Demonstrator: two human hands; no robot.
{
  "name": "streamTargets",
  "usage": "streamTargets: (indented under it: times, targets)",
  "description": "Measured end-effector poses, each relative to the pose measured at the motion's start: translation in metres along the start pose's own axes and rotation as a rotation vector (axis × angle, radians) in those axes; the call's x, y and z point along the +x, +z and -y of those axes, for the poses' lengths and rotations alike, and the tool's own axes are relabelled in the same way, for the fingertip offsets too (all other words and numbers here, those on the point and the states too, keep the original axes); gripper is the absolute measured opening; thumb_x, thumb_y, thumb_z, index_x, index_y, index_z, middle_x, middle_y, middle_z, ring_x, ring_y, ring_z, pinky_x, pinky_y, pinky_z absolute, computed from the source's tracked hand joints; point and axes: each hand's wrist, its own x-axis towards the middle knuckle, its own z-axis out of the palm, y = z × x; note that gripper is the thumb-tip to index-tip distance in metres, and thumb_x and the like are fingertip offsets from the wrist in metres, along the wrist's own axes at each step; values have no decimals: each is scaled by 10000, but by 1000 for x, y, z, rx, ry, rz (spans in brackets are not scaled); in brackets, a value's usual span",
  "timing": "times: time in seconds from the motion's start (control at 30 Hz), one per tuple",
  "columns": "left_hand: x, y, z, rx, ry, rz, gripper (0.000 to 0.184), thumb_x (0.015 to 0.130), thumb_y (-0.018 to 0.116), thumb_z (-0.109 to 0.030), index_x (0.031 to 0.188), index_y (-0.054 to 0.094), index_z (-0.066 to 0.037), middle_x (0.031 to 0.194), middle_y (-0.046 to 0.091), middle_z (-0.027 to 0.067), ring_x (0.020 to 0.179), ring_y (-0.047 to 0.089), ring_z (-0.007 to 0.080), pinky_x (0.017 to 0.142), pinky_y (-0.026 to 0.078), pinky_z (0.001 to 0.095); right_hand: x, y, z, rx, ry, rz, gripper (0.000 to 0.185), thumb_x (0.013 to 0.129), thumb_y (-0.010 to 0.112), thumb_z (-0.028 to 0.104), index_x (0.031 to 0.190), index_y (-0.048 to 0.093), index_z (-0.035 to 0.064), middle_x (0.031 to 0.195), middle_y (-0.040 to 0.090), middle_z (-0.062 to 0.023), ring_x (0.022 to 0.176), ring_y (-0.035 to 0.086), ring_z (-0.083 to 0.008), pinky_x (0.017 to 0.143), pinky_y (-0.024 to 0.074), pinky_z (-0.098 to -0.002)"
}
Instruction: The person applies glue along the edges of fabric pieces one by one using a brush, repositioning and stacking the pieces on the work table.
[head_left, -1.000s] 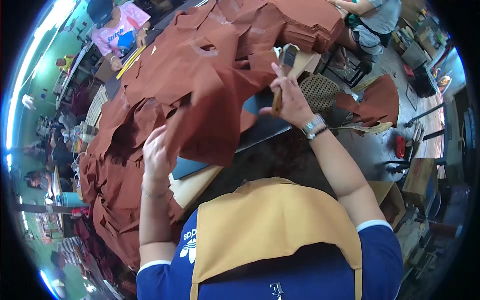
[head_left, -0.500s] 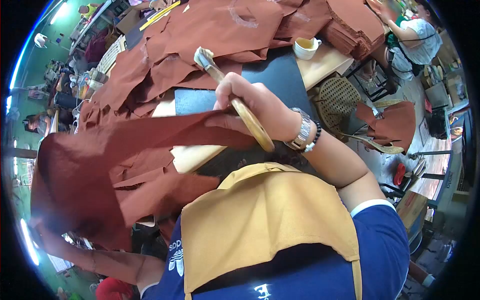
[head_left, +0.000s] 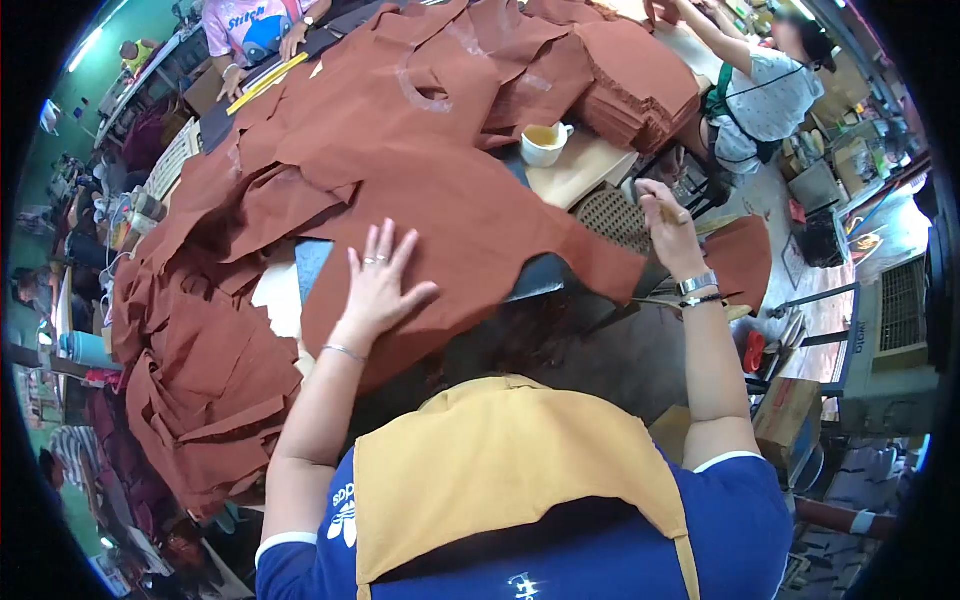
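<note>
My left hand (head_left: 378, 285) lies flat, fingers spread, on a large reddish-brown sheet (head_left: 450, 230), leather or cloth. That sheet is spread over the worktable and covers most of a dark board (head_left: 535, 278). Off to the right, my right hand (head_left: 672, 225) is raised and closed around a brush (head_left: 630, 191), most of whose handle is hidden by the fingers. Just below that hand is the right corner of the sheet. Behind the sheet stands a white cup (head_left: 543, 147) with yellowish liquid in it.
More brown pieces (head_left: 220, 370) are heaped at the left, with a thick stack (head_left: 640, 85) at the back. One person (head_left: 255, 30) works across the table; another (head_left: 770, 90) works at the right. A woven chair (head_left: 610, 215) stands by the table's right edge.
The sheet was lifted and stretched between my hands; now it is laid across the table. My left hand came in from the far left onto it. My right hand moved right with the brush.
</note>
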Motion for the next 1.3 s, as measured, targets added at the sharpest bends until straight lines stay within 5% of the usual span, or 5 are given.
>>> streamTargets:
  times: [0.27,0.7,0.87,1.03,1.3]
  targets:
    - [-25,-1,-17,7,-125,14,888,845,595,-702,1551,371,-212,1646,211,174,1521,158,398,1132,144,720,97,18,31,128,-133,128,240,870,782,201,1029,761,22,1040,745,-136,929,711,-165,817,544,-307]
    - [-42,4,0,-48,-125,-11,870,859,585,-690,1554,365,-215,1646,201,187,1521,149,409,1152,134,697,163,73,14,86,-112,314,256,865,768,277,971,763,43,920,761,-131,845,740,-226,814,562,-334]
    - [-18,-4,-8,4,-53,20,885,846,595,-696,1553,367,-214,1639,212,201,1516,161,419,1162,144,682,126,49,11,-345,-481,188,157,846,750,211,966,760,110,892,704,-112,845,674,-303,785,553,-403]
    - [-4,0,-5,22,41,23,883,845,610,-681,1558,360,-225,1645,206,186,1515,168,413,1159,153,684,53,37,44,-151,-63,371,218,865,786,208,1024,747,63,1003,745,-112,905,721,-184,782,552,-304]
    - [16,5,-5,0,171,34,880,839,598,-705,1548,382,-230,1646,210,179,1523,162,393,1172,144,663,-71,-9,111,882,357,-268,146,913,747,143,989,739,19,971,718,-13,888,662,-95,764,536,-262]
